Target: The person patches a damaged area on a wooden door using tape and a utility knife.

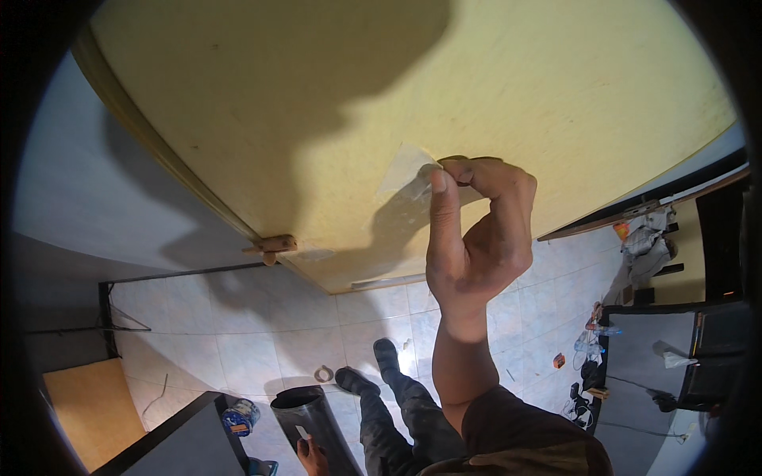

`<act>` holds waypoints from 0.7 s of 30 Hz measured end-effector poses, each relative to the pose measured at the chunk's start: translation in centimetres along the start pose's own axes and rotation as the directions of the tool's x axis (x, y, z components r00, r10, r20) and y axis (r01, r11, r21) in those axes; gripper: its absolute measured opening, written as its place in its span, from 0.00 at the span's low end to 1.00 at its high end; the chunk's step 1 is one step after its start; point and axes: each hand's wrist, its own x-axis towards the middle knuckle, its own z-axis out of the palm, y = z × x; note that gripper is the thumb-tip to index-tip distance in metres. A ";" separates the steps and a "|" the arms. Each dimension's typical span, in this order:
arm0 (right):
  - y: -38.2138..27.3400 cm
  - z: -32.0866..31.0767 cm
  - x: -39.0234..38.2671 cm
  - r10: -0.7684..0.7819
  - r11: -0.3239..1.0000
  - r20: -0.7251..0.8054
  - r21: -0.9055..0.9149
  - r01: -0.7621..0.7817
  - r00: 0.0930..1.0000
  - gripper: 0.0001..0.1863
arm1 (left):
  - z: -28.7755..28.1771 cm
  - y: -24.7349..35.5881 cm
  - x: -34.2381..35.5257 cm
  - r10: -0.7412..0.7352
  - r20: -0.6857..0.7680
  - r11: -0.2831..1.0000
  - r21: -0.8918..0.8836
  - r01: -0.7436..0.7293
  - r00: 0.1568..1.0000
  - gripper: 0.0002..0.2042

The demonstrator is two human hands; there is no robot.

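A pale yellow door-like panel [548, 95] fills the upper view. On it is a whitish, see-through piece of film or tape [406, 168], roughly triangular. My right hand [482, 230] reaches up, thumb and forefinger pinched together at the film's right corner; the other fingers are curled. Low in the view, over a dark cylindrical bin [298, 399], my left hand [313, 458] is closed around a small flat whitish thing [302, 433] whose kind is unclear. Much of that hand is cut off by the lower edge.
A wooden knob or latch [275, 247] sticks out at the panel's lower left edge. On the tiled floor lie a tape roll [323, 374] and a small orange box [559, 361]. A paint tub [240, 416] stands left of the bin. Cables and bottles [589, 343] clutter the right.
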 end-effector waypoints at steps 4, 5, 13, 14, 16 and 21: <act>-1.5 -1.0 1.1 0.128 0.992 0.111 -0.018 -0.127 0.986 0.04 | -0.2 -1.5 0.6 0.026 0.009 1.000 0.008 -0.026 1.000 0.15; -1.9 -1.2 1.5 0.160 0.987 0.138 -0.025 -0.158 0.978 0.04 | -0.1 -1.9 0.9 0.020 0.000 0.999 0.026 -0.020 1.000 0.15; -3.8 -1.9 2.5 0.370 0.913 0.240 0.082 -0.399 0.897 0.04 | 1.3 -4.2 1.2 -0.061 -0.011 0.992 -0.110 0.060 0.998 0.14; -3.8 -1.8 2.3 0.373 0.905 0.239 0.117 -0.408 0.897 0.06 | 1.5 -4.7 1.3 -0.047 0.004 0.994 -0.101 0.047 0.999 0.14; -3.8 -1.6 1.9 0.377 0.895 0.234 0.157 -0.417 0.896 0.08 | 1.0 -6.9 2.0 -0.019 0.034 0.996 -0.082 0.022 0.999 0.13; -4.1 -0.8 1.0 0.364 0.880 0.125 0.279 -0.384 0.923 0.04 | 0.8 -9.1 2.7 -0.018 0.048 0.994 -0.111 0.023 0.999 0.14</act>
